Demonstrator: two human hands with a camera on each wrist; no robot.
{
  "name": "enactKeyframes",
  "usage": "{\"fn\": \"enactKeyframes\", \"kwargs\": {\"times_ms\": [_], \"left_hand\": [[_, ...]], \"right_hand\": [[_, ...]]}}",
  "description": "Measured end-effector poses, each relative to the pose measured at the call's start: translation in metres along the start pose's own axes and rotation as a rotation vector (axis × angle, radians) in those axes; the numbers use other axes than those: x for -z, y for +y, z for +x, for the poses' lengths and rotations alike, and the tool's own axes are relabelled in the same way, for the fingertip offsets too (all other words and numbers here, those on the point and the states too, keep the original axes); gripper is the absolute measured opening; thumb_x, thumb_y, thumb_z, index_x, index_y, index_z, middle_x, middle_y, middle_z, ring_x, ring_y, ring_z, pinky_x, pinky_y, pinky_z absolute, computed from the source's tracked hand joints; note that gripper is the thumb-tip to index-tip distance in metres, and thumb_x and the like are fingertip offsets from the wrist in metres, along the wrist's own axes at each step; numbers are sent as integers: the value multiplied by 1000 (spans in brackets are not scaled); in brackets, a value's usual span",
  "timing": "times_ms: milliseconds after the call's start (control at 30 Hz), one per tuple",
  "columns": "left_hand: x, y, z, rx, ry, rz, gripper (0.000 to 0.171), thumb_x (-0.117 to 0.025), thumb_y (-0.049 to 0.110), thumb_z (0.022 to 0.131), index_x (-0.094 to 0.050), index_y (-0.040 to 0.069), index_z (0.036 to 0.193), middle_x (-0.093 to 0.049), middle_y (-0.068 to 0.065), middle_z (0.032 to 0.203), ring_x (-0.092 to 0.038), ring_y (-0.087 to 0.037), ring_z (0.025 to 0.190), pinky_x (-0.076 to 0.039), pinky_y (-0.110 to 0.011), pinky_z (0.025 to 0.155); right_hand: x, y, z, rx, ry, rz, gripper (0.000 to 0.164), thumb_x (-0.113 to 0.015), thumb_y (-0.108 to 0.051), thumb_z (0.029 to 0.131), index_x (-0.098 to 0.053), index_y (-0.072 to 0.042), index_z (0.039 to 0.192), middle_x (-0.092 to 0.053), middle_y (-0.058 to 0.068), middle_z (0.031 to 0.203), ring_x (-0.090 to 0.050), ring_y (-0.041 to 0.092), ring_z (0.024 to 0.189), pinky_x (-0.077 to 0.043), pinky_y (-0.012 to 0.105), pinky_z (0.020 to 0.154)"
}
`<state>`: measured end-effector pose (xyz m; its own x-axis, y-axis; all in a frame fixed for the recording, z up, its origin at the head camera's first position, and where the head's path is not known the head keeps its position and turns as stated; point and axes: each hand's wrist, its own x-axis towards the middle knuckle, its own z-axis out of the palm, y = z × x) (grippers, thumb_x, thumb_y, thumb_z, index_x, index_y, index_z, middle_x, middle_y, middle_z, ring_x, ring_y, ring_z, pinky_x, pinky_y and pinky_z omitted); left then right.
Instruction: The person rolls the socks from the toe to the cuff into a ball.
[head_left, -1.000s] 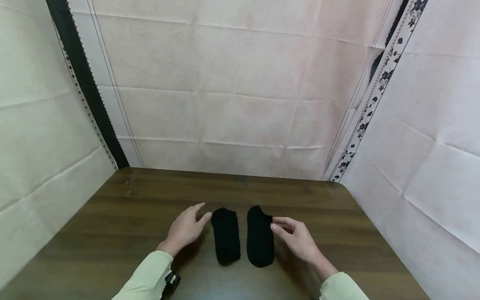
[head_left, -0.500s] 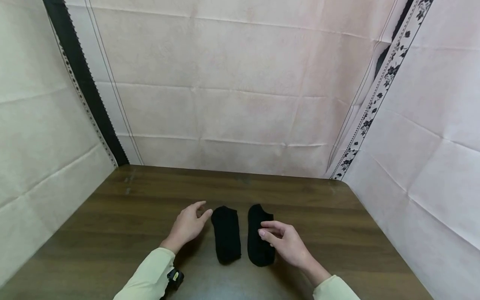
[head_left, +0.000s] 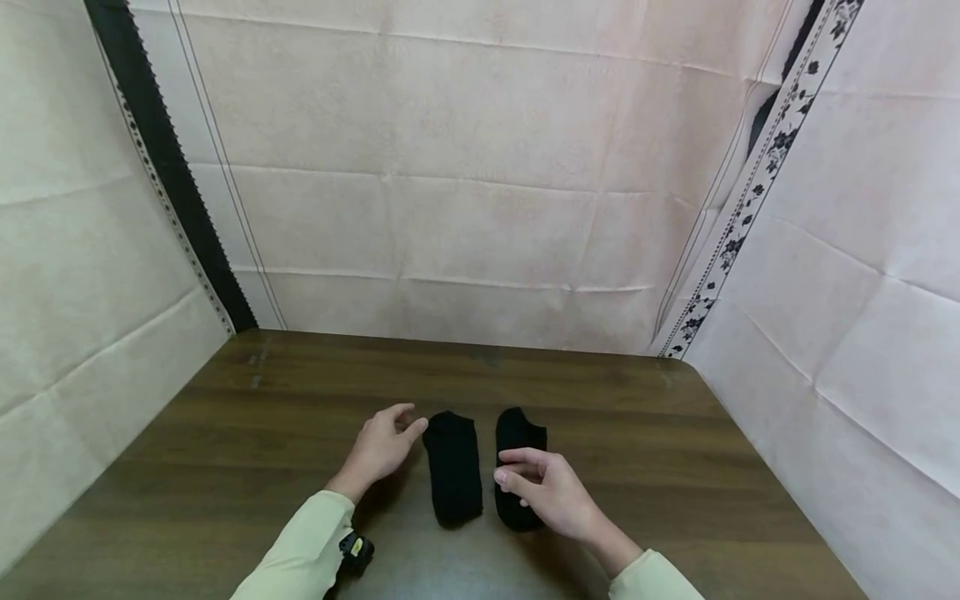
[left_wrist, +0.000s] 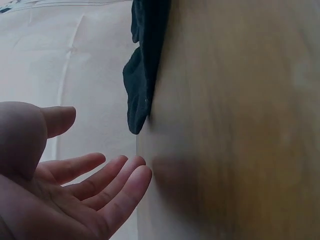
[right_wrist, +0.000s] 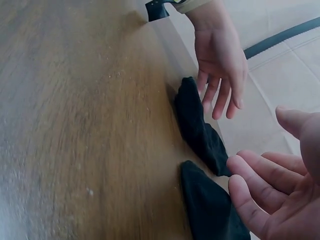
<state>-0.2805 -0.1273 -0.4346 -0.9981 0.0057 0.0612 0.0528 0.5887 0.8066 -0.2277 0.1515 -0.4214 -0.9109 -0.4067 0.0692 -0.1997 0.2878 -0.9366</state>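
Observation:
Two black ankle socks lie flat and side by side on the wooden table. The left sock shows whole in the head view; the right sock is partly covered by my right hand. That hand is held above the right sock with relaxed fingers and nothing in its grasp. My left hand stays beside the left sock's upper left edge, thumb tip close to the fabric. In the left wrist view the left hand has its fingers loosely spread, apart from the dark sock.
The brown wood-grain table is enclosed by a pale creased cloth at the back and on both sides. A floral border runs down the right corner. A black device sits at the left wrist.
My right hand has moved left, from the right sock's outer edge to over its middle. The left hand has barely shifted, and both socks stay in place.

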Motion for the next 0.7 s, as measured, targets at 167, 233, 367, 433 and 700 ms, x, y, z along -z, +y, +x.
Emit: {"fn": "enactKeyframes", "kwargs": {"times_ms": [167, 233, 367, 433, 700], "left_hand": [[0, -1, 2, 1, -13, -43, 50, -61, 30, 102, -54, -2, 140, -63, -17, 125, -57, -36, 119, -47, -54, 97], [0, -1, 3, 4, -15, -49, 50, -61, 30, 102, -55, -2, 139, -63, -17, 124, -57, -35, 118, -47, -54, 97], [0, 0, 3, 8, -18, -50, 49, -61, 29, 102, -55, -3, 139, -63, -17, 123, -58, -34, 116, -47, -53, 96], [0, 1, 3, 13, -18, -51, 49, -61, 29, 102, -55, -3, 138, -63, -17, 123, -59, -33, 113, -48, -52, 95], [-5, 0, 5, 49, -48, -176, 48, -62, 24, 102, -53, -5, 139, -63, -18, 119, -63, -24, 73, -55, -35, 66]], "right_hand": [[-5, -2, 2, -10, -13, -14, 45, -67, -25, 99, -59, 5, 132, -72, 12, 110, -68, 20, 94, -58, 39, 72], [-7, -4, 3, -11, -17, -23, 46, -68, -26, 99, -59, 5, 132, -72, 11, 108, -68, 20, 92, -57, 36, 70], [-11, -5, 5, -2, -17, -37, 46, -68, -25, 98, -59, 7, 131, -72, 13, 103, -67, 25, 87, -55, 30, 63], [-13, -5, 6, 4, -14, -45, 46, -69, -24, 98, -60, 8, 130, -72, 13, 101, -66, 27, 86, -54, 30, 60], [-18, -3, 9, -2, -24, -97, 41, -71, -20, 96, -62, 9, 125, -73, 7, 95, -68, 27, 83, -54, 31, 55]]}}
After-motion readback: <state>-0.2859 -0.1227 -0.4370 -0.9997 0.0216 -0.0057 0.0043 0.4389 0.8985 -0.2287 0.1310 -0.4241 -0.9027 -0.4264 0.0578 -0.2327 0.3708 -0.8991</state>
